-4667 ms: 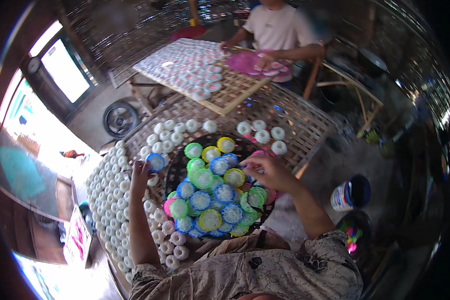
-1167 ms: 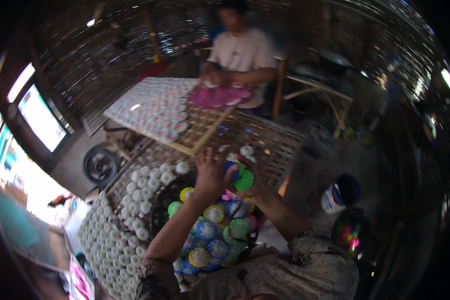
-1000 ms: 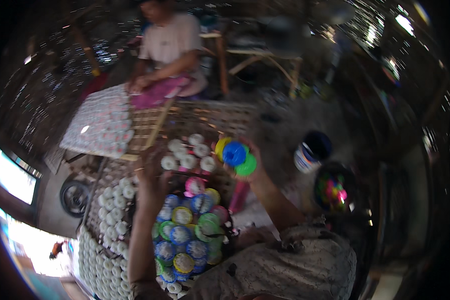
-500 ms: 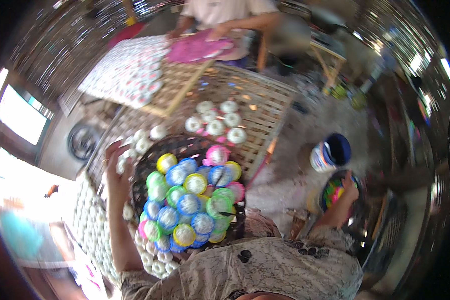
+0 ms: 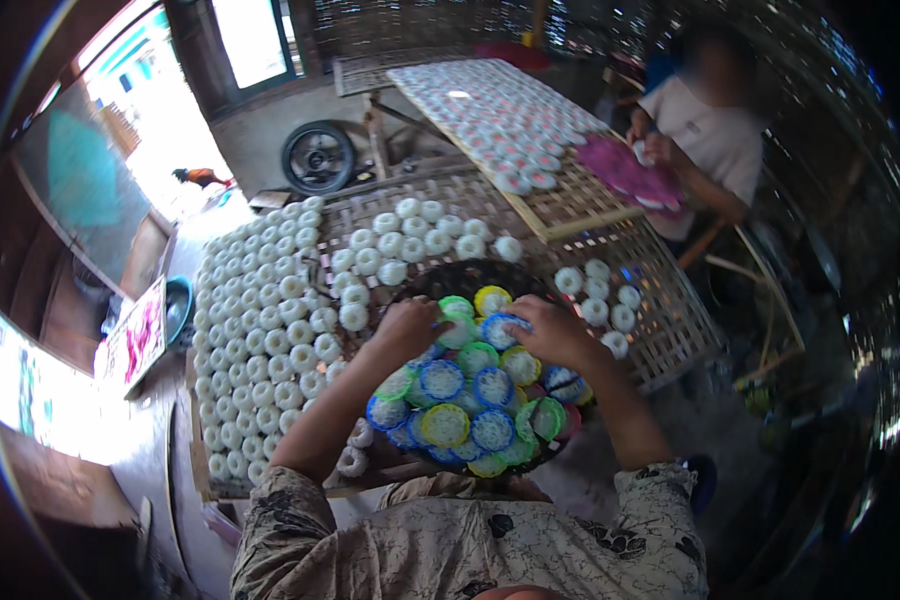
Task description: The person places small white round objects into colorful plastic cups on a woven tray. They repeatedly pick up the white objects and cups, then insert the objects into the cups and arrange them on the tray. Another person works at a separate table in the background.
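A dark round basket (image 5: pixel 460 278) in front of me holds a heap of small plastic moulds with blue, green, yellow and pink rims, filled with a white grainy mass. My left hand (image 5: pixel 408 330) reaches to the basket's far left part, its fingers curled on a green mould (image 5: pixel 457 331). Beside it my right hand (image 5: pixel 552 332) has its fingers round a blue mould (image 5: pixel 502 328). Around the basket, white ring-shaped cakes (image 5: pixel 275 343) lie in rows on the woven rack (image 5: pixel 660 345); a smaller group of them (image 5: pixel 597 290) is to the right.
Across the rack a person (image 5: pixel 705 140) holds a white piece above a magenta cloth (image 5: pixel 625 172). A second rack bears many white pieces (image 5: pixel 500 110). A wheel (image 5: pixel 318 158) leans at the back wall. A rooster (image 5: pixel 200 177) stands by the bright doorway.
My right hand has come from a bucket at the right to the basket. My left hand has moved from the basket's left edge onto the moulds. The view has turned left.
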A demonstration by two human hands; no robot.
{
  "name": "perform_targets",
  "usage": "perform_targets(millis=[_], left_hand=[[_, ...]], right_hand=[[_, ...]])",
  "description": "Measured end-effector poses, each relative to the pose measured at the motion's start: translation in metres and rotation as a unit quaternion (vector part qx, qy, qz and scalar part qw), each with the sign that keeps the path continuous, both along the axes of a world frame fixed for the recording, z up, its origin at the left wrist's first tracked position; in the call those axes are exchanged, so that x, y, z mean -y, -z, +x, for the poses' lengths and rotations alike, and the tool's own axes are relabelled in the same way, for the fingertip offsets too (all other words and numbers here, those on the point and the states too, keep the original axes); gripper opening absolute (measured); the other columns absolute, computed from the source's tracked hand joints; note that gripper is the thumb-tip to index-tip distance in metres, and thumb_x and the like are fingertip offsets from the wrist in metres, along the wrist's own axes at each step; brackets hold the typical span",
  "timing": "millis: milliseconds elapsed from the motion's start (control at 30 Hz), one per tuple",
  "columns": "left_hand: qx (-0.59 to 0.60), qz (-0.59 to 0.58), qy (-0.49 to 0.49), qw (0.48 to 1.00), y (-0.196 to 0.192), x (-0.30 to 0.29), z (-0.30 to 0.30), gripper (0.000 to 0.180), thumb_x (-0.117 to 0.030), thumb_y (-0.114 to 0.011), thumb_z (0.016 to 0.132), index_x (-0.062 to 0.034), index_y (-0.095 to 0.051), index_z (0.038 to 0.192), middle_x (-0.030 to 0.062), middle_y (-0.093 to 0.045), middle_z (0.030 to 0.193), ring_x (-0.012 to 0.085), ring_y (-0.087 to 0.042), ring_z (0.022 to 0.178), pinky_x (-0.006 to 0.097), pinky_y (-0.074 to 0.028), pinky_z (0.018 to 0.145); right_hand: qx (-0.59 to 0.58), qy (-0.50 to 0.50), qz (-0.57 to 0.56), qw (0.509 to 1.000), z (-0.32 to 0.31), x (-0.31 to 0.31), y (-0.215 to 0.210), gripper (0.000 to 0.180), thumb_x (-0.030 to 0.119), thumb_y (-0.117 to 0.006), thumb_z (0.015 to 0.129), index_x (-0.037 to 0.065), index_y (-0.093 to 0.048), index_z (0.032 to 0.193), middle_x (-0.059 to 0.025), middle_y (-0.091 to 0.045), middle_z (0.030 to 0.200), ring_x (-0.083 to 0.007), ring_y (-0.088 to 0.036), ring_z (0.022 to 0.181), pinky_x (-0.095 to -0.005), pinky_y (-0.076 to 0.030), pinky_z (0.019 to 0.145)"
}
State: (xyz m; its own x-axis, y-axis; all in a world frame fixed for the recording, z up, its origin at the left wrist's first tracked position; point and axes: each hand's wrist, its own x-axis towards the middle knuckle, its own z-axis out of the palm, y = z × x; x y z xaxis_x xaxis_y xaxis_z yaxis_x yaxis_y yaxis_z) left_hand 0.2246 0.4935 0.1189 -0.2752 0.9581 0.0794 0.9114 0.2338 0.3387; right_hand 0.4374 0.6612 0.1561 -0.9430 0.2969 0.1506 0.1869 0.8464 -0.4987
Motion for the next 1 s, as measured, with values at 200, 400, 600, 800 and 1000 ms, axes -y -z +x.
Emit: perform_targets(millis=[200,400,600,800,1000], left_hand=[[0.15,0.084,-0.023,0.985,0.012,0.004,0.009,0.031,-0.028,-0.067,0.086,-0.002,-0.052,0.093,0.0186,-0.064,0.078,0.0394,-0.063,0.078,0.048,-0.048,0.066],[0.269,0.17,-0.09,0.944,0.039,0.012,-0.034,0.018,-0.017,-0.055,0.092,-0.0003,-0.05,0.092,0.015,-0.062,0.075,0.0281,-0.066,0.069,0.037,-0.052,0.061],[0.623,0.277,-0.199,0.705,0.034,0.07,-0.12,0.027,-0.028,-0.064,0.093,-0.0061,-0.049,0.097,0.0048,-0.06,0.084,0.0131,-0.064,0.07,0.027,-0.052,0.059],[0.22,0.365,-0.325,0.844,0.027,0.074,-0.202,0.037,-0.026,-0.075,0.084,-0.0046,-0.048,0.099,0.0116,-0.059,0.085,0.0253,-0.062,0.069,0.036,-0.05,0.06],[-0.204,0.183,-0.304,0.912,0.025,0.023,-0.209,0.045,-0.022,-0.073,0.075,-0.0102,-0.048,0.11,0.0106,-0.065,0.1,0.0287,-0.057,0.108,0.043,-0.04,0.091]], right_hand=[[0.195,-0.097,0.088,0.972,-0.058,-0.011,0.006,0.033,0.027,-0.069,0.083,0.0,-0.061,0.102,-0.0188,-0.066,0.098,-0.0369,-0.063,0.095,-0.0437,-0.05,0.082],[0.315,-0.184,-0.09,0.927,-0.087,-0.052,-0.012,0.033,0.025,-0.071,0.083,0.001,-0.057,0.101,-0.0104,-0.065,0.088,-0.0189,-0.064,0.076,-0.0348,-0.053,0.067],[0.451,-0.238,-0.301,0.806,-0.118,-0.067,-0.009,0.036,0.029,-0.072,0.087,0.007,-0.051,0.108,-0.0011,-0.055,0.085,-0.0071,-0.053,0.072,-0.0251,-0.047,0.061],[0.31,-0.216,-0.357,0.855,-0.216,-0.08,-0.037,0.034,0.023,-0.072,0.086,0.008,-0.048,0.104,-0.0048,-0.06,0.082,-0.0095,-0.056,0.065,-0.0241,-0.046,0.058],[-0.107,-0.228,0.035,0.967,-0.36,-0.026,0.009,0.033,0.015,-0.075,0.078,0.008,-0.05,0.098,-0.0072,-0.061,0.085,-0.0202,-0.06,0.078,-0.0345,-0.047,0.067]])
